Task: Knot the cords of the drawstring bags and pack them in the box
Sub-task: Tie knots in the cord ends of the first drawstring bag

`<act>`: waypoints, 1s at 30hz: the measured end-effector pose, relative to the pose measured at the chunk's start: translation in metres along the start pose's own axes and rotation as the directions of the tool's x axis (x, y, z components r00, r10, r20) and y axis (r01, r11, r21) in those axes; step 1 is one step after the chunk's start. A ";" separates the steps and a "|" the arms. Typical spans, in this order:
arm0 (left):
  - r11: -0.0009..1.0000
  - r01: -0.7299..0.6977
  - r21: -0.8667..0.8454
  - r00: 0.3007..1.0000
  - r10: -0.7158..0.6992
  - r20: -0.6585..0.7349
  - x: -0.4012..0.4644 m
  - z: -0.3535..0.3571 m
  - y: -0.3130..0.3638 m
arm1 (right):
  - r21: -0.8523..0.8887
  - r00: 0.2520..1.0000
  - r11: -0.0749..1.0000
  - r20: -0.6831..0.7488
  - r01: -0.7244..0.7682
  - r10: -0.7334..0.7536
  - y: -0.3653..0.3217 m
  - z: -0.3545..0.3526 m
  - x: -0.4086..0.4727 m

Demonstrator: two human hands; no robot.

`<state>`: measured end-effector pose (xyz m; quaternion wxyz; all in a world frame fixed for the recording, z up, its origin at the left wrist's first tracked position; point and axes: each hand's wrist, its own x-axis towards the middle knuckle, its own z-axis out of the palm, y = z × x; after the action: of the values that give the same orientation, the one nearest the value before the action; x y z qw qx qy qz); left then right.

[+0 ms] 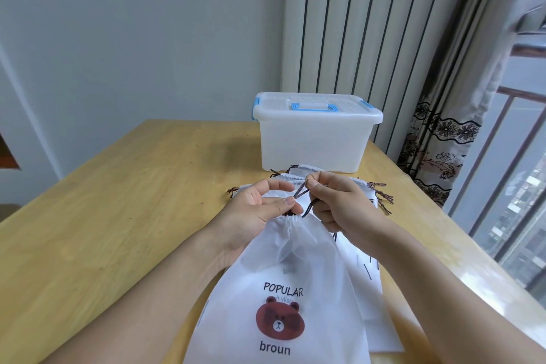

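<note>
A white drawstring bag (283,289) printed with a brown bear lies in front of me, its mouth gathered tight. Its dark brown cord (300,193) runs up from the gathered mouth between my hands. My left hand (260,210) holds the neck of the bag and the cord at its base between thumb and fingers. My right hand (336,201) pinches the cord's upper end between thumb and forefinger. More white drawstring bags (366,251) lie in a pile underneath. The white plastic box (313,139) stands behind them with its lid shut.
All of it sits on a wooden table (133,201). The box has blue latches and a blue handle (314,108). Loose cord ends (382,195) stick out at the pile's right. A curtain (449,142) and a window railing run along the table's right edge.
</note>
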<state>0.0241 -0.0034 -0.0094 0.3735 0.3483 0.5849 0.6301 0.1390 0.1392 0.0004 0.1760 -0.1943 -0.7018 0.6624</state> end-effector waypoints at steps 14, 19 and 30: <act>0.999 -0.024 -0.024 1.000 0.024 0.016 0.000 -0.001 -0.001 | -0.083 0.993 0.995 0.106 0.060 -0.051 0.001 -0.008 0.000; 0.998 -0.006 -0.057 1.000 0.007 0.018 -0.001 0.001 -0.001 | -0.060 0.993 0.992 0.031 0.112 -0.110 0.003 -0.005 0.001; 0.998 0.019 -0.060 1.000 -0.018 0.022 -0.002 0.002 0.000 | 0.215 1.000 0.977 0.022 -0.001 -0.003 0.002 -0.003 0.001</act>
<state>0.0265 -0.0038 -0.0095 0.3956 0.3382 0.5650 0.6402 0.1402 0.1422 -0.0016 0.1886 -0.1665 -0.6281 0.7363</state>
